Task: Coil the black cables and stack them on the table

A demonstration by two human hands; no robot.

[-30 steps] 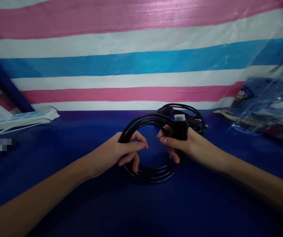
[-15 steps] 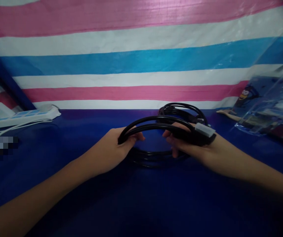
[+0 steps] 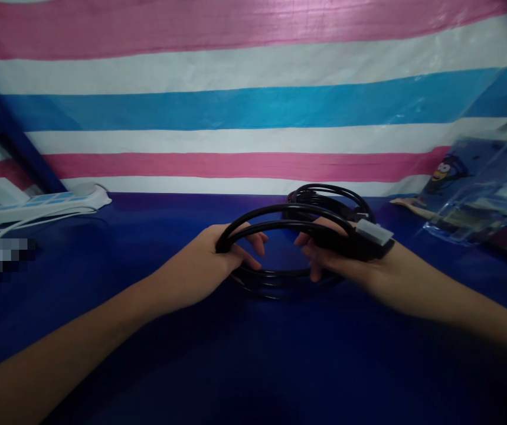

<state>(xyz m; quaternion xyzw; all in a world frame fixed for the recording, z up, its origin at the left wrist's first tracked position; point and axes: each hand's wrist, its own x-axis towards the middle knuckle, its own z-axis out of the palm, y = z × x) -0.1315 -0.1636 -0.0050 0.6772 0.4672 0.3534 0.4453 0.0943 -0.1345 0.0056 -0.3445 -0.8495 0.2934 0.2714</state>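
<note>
A coiled black cable [image 3: 275, 226] is held by both hands just above the blue table, its lower loops hanging at or near the surface. My left hand [image 3: 206, 251] has the left side of the coil in the crook between thumb and forefinger, the fingertips apart inside the loop. On the right side, my right hand [image 3: 346, 260] grips the coil with curled fingers. A black connector with a translucent whitish cap [image 3: 374, 232] lies over the back of that hand. Part of the coil is hidden behind the hands.
Behind the right hand lies another black cable coil [image 3: 330, 192]. A white power strip [image 3: 54, 203] with white cords is at the left. Clear plastic packaging [image 3: 470, 206] and a cartoon-printed blue item [image 3: 445, 171] stand at the right. A striped sheet [image 3: 253, 106] backs the blue table [image 3: 253, 360].
The left thumb and fingertips have spread a little further apart. Both hands and the coil appear slightly further right, while the view itself has shifted a little.
</note>
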